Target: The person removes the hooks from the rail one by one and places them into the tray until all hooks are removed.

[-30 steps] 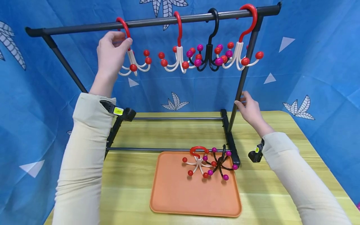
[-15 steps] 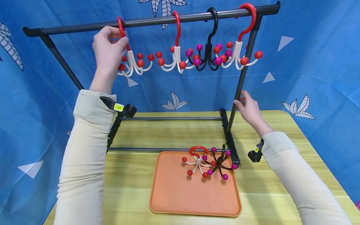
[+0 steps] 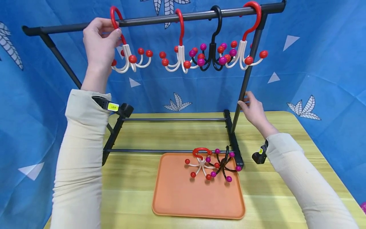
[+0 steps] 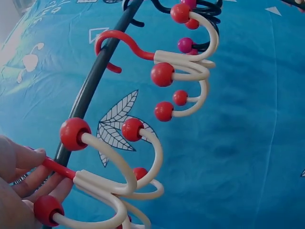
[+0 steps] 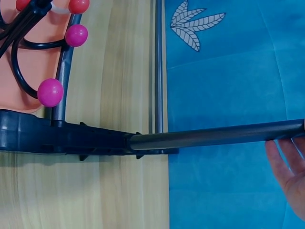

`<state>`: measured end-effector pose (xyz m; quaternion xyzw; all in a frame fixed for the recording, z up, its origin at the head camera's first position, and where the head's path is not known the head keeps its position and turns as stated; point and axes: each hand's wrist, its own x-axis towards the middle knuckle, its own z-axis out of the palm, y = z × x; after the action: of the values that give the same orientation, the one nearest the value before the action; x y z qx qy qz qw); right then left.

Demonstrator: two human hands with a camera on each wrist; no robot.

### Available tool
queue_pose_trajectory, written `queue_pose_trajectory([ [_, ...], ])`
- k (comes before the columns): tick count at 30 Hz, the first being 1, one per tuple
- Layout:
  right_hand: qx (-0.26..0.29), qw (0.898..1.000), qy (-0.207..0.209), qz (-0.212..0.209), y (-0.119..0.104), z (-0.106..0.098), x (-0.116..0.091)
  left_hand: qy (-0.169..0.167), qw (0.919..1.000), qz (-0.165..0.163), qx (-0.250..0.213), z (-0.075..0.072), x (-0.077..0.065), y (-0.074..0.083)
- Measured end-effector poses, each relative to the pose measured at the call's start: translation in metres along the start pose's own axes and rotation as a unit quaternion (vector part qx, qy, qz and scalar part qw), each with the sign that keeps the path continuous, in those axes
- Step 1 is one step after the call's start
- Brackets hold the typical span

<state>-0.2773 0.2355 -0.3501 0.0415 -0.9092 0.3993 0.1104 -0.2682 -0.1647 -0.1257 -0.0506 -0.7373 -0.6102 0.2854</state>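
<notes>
My left hand (image 3: 100, 44) pinches the red hook of a white-armed claw hanger (image 3: 126, 51) with red ball tips, high at the left part of the black rail (image 3: 154, 20). That hook arches up over the rail, and the left wrist view shows its white arms (image 4: 102, 183) spreading out beside the fingers. Lower on the right, my right hand (image 3: 253, 109) holds the rack's right upright (image 3: 248, 71) between thumb and fingers. Further along the rail hang a second red-hooked hanger (image 3: 181, 54), a black hanger (image 3: 213, 52) with magenta balls, and another red-hooked one (image 3: 242, 49).
An orange tray (image 3: 194, 200) lies on the wooden table (image 3: 128, 190) against the rack's front crossbar (image 3: 148, 151). A red-hooked hanger (image 3: 201, 163) and a black one (image 3: 224, 164) lie in its back right corner. Blue patterned cloth (image 3: 197, 92) hangs behind.
My left hand has shifted left along the rail with the red-hooked hanger, whose hook now stands higher above the rail. My right hand stays on the upright.
</notes>
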Motion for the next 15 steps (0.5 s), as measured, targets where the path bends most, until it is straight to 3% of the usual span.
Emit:
queue_pose_trajectory([
  [7,0.002,1.0,0.004,-0.009,0.0,0.001,0.001,-0.001,0.9995,0.027,-0.016,-0.004,-0.011,0.005],
  [12,0.004,1.0,0.004,-0.008,0.001,0.0,-0.001,-0.01,0.998,0.018,-0.059,-0.006,-0.03,-0.013],
  [15,0.005,1.0,-0.003,-0.007,0.001,0.0,-0.001,-0.015,0.9985,0.014,-0.051,-0.008,-0.041,-0.028],
])
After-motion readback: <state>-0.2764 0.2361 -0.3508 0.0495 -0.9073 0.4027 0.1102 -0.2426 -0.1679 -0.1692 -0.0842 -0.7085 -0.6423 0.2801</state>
